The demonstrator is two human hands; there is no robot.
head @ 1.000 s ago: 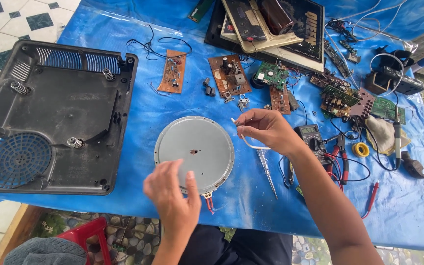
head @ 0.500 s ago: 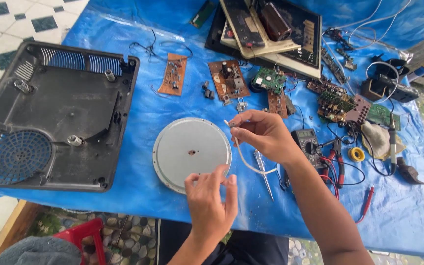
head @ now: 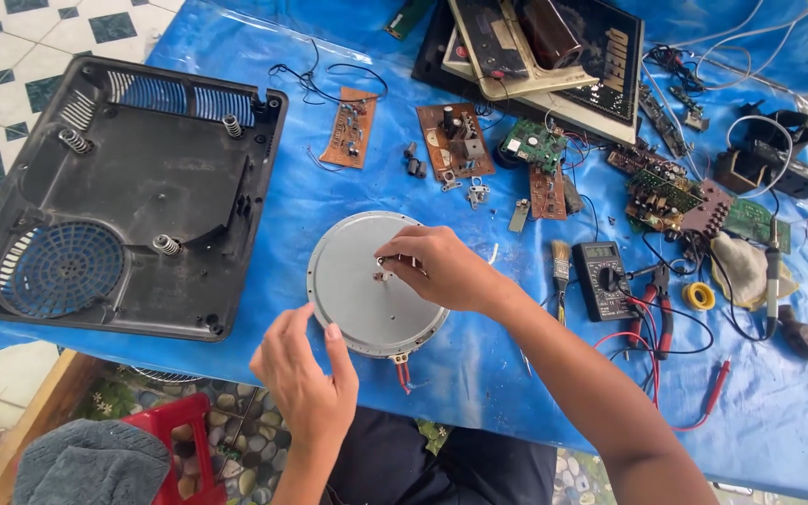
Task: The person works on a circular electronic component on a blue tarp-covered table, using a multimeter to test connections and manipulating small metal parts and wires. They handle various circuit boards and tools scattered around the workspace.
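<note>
A round silver metal disc (head: pixel 353 299) lies flat on the blue tarp (head: pixel 479 374) in front of me. My right hand (head: pixel 441 271) reaches over it from the right, its fingertips pinched on a small metal part (head: pixel 381 273) at the disc's centre. My left hand (head: pixel 306 383) hovers at the disc's near left rim with fingers apart, holding nothing. Short red wires (head: pixel 404 374) stick out from the disc's near edge.
A black plastic cooker base (head: pixel 142 187) with springs and a fan grille lies at left. Circuit boards (head: pixel 350 126) and a glass top panel (head: pixel 600 56) lie farther back. A multimeter (head: pixel 600 276), brush (head: pixel 561 266), red pliers (head: pixel 652 313) and yellow tape roll (head: pixel 699 296) crowd the right. A red stool (head: pixel 189 440) stands below.
My right hand has moved left from the disc's right edge onto its centre and no longer shows the thin white wire. My left hand shifted back left along the near rim.
</note>
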